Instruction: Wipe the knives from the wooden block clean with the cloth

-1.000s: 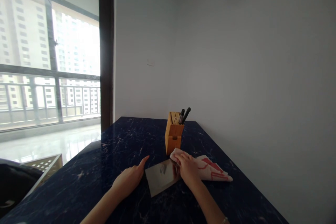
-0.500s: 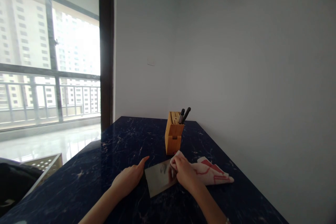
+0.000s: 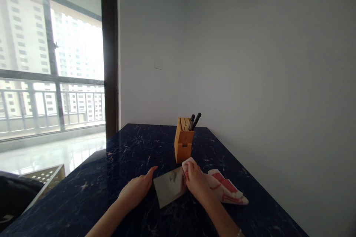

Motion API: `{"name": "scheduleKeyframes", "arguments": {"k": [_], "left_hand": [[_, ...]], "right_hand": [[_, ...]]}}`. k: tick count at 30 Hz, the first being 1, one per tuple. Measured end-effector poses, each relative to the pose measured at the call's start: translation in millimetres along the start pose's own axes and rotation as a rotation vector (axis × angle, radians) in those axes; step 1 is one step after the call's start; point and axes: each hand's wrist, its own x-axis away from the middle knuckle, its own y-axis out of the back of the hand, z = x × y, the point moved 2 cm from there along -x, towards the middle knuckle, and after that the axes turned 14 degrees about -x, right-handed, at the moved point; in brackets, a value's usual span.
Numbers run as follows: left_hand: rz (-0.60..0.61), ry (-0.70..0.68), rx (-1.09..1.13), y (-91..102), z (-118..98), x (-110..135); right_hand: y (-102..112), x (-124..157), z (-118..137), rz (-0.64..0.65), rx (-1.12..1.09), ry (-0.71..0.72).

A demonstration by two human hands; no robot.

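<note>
A cleaver (image 3: 169, 189) with a broad, shiny rectangular blade is held low over the table, its handle hidden inside my left hand (image 3: 137, 189). The left thumb or forefinger sticks out forward and the rest of the hand is closed. My right hand (image 3: 196, 179) pinches a white and red towel (image 3: 226, 189) against the blade's right end. The rest of the towel lies bunched on the table to the right of that hand. Just beyond the blade, a wooden knife block (image 3: 183, 152) stands upright with two dark-handled tools (image 3: 196, 120) in its top slots.
The dark blue marbled table (image 3: 139, 144) narrows toward the far corner and runs along the grey wall (image 3: 264, 81) on the right. At lower left are a perforated pale chair or rack (image 3: 47, 176) and a black item (image 3: 13, 196). A window fills the left.
My right hand and the towel end have shifted slightly up and right along the blade's edge. The loose part of the towel has refolded a little. My left hand stays almost still.
</note>
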Motion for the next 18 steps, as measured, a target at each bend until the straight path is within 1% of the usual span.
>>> {"name": "scheduleKeyframes", "arguments": {"k": [3, 7, 9, 12, 14, 15, 18], "left_hand": [[-0.001, 0.005, -0.010, 0.1, 0, 0], [0.006, 0.006, -0.035, -1.0, 0, 0], [0.005, 0.008, -0.058, -2.6, 0, -1], [0.000, 0.010, -0.065, -4.4, 0, -1], [-0.003, 0.007, -0.050, -4.5, 1, -1], [-0.008, 0.006, -0.044, -4.2, 1, -1], [-0.019, 0.000, -0.031, -3.0, 1, -1]], "right_hand": [[7, 0, -14, 0.051, 0.111, -0.091], [18, 0, -21, 0.076, 0.138, -0.108], [22, -2, -21, 0.058, 0.138, -0.124], [25, -6, -18, -0.037, 0.141, -0.149], [23, -8, -15, -0.082, 0.115, -0.129], [19, -9, -12, -0.076, 0.090, -0.104], [5, -8, 1, 0.023, 0.000, -0.009]]}}
